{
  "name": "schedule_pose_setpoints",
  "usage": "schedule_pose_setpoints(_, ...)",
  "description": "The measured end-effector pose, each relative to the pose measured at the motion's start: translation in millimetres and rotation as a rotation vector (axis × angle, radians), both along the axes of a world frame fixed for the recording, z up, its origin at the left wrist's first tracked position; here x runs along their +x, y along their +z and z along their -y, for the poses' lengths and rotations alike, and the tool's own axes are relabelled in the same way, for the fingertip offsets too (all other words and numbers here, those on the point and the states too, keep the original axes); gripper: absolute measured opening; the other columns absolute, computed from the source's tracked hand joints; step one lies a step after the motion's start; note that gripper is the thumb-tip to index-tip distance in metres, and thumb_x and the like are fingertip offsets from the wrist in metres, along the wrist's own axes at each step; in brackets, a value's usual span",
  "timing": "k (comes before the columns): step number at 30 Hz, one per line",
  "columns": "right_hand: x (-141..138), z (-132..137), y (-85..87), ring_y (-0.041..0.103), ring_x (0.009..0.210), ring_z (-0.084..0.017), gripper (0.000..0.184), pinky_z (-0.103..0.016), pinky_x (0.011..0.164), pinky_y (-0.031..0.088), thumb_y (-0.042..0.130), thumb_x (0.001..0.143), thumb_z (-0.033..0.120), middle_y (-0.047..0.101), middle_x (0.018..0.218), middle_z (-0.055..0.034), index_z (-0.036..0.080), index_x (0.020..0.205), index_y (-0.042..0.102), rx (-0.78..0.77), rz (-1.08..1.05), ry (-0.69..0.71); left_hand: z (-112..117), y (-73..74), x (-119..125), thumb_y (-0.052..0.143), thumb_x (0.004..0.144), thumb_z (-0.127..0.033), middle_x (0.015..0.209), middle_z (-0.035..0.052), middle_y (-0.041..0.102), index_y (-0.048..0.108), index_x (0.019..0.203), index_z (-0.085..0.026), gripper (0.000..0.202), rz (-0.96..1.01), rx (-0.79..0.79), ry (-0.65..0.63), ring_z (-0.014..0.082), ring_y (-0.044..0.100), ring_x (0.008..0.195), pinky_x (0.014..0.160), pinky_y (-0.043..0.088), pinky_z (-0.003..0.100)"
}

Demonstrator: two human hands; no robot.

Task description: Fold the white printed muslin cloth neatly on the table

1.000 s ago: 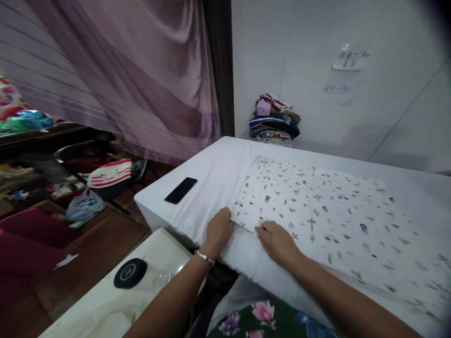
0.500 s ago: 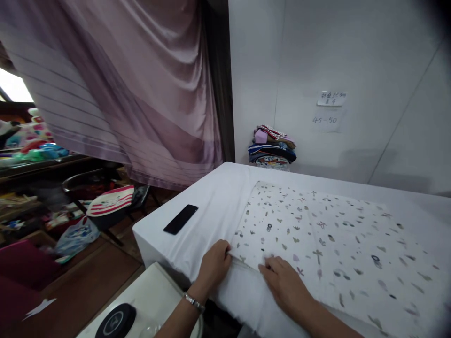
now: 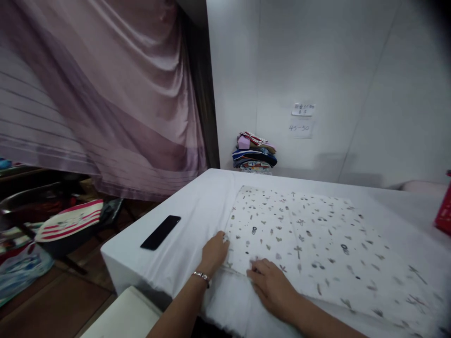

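Observation:
A white cloth printed with small plants, rainbows and other motifs (image 3: 278, 234) lies spread on the white-covered table (image 3: 197, 197). A crease runs across it from back to front. My left hand (image 3: 214, 253), with a bracelet on its wrist, is closed at the cloth's left edge near the front corner. Some of its fingertips are hidden. Just to the right, my right hand (image 3: 269, 284) rests on the near edge, fingers curled in and closed on the fabric. A black phone (image 3: 161, 232) lies flat on the table, left of my left hand.
A stack of folded fabrics (image 3: 254, 152) stands behind the table's back edge, by the wall. Pink curtains (image 3: 148, 94) hang at the left. Below them is a chair with a striped cushion (image 3: 70, 220). A red object (image 3: 444, 209) stands at the right edge.
The view has swung to the right, bringing the red object in. My left hand has moved a little up along the cloth's left edge. My right hand stays at the near edge.

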State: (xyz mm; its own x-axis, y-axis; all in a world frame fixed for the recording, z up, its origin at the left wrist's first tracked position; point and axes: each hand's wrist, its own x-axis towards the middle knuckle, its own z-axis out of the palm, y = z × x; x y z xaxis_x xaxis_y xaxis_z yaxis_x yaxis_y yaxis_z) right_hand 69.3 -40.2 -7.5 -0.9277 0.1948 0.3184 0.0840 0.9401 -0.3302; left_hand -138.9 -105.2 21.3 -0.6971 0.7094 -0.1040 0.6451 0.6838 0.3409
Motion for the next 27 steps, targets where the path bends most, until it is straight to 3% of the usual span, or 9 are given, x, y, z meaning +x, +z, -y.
schedule_pose_setpoints(4, 27, -11, 17.2, 0.052, 0.100, -0.019, 0.028, -0.032, 0.088, 0.043, 0.042, 0.085, 0.016, 0.059, 0.109, -0.0073, 0.021, 0.106, 0.060, -0.156, -0.024, 0.054, 4, 0.7, -2, 0.040, 0.087, -0.030, 0.110, 0.0110, 0.064, 0.046, 0.121, -0.018, 0.037, -0.031, -0.029, -0.008, 0.0230, 0.059, 0.102, 0.080, 0.041, 0.031)
schedule_pose_setpoints(8, 64, -36, 21.2, 0.052, 0.107, -0.020, 0.030, -0.035, 0.093, 0.043, 0.041, 0.087, 0.018, 0.058, 0.116, -0.0100, 0.021, 0.110, 0.060, -0.145, -0.029, -0.029, 7, 1.2, -8, 0.037, 0.088, -0.031, 0.111, 0.0116, 0.064, 0.042, 0.125, -0.019, 0.040, -0.052, -0.046, -0.015, 0.0234, 0.059, 0.103, 0.081, 0.041, 0.032)
schedule_pose_setpoints(14, 116, -87, -13.2, 0.039, 0.126, -0.030, 0.040, -0.049, 0.101, 0.036, 0.043, 0.090, 0.036, 0.045, 0.137, -0.0137, 0.021, 0.124, 0.056, -0.051, 0.044, -0.326, 7, -2.6, -15, 0.034, 0.089, -0.034, 0.112, 0.0113, 0.063, 0.041, 0.127, -0.019, 0.042, -0.046, -0.088, -0.017, 0.0244, 0.059, 0.102, 0.081, 0.042, 0.034)
schedule_pose_setpoints(18, 127, -94, -25.9, 0.028, 0.133, -0.029, 0.047, -0.051, 0.109, 0.022, 0.039, 0.091, 0.047, 0.035, 0.144, -0.0089, 0.024, 0.131, 0.049, -0.155, 0.140, -0.382, 2, 1.6, -19, 0.037, 0.086, -0.044, 0.118, 0.0111, 0.060, 0.042, 0.128, -0.019, 0.048, -0.069, -0.089, -0.018, 0.0252, 0.057, 0.107, 0.084, 0.042, 0.034)
schedule_pose_setpoints(23, 129, -106, -3.0, 0.020, 0.136, -0.025, 0.055, -0.043, 0.108, 0.029, 0.036, 0.089, 0.054, 0.021, 0.150, -0.0023, 0.028, 0.138, 0.039, -0.432, 0.149, -0.461, -17, 11.8, -30, 0.030, 0.085, -0.057, 0.109, 0.0124, 0.064, 0.039, 0.131, -0.014, 0.064, -0.058, -0.039, -0.048, 0.0255, 0.063, 0.093, 0.075, 0.044, 0.033)
schedule_pose_setpoints(27, 143, -150, 6.1, 0.018, 0.137, -0.026, 0.056, -0.043, 0.109, 0.025, 0.036, 0.088, 0.055, 0.021, 0.150, -0.0016, 0.028, 0.137, 0.040, -0.321, 0.157, -0.585, -47, 12.8, -46, 0.034, 0.083, -0.056, 0.111, 0.0149, 0.063, 0.039, 0.132, -0.010, 0.067, -0.070, -0.062, -0.081, 0.0265, 0.063, 0.093, 0.073, 0.044, 0.033)
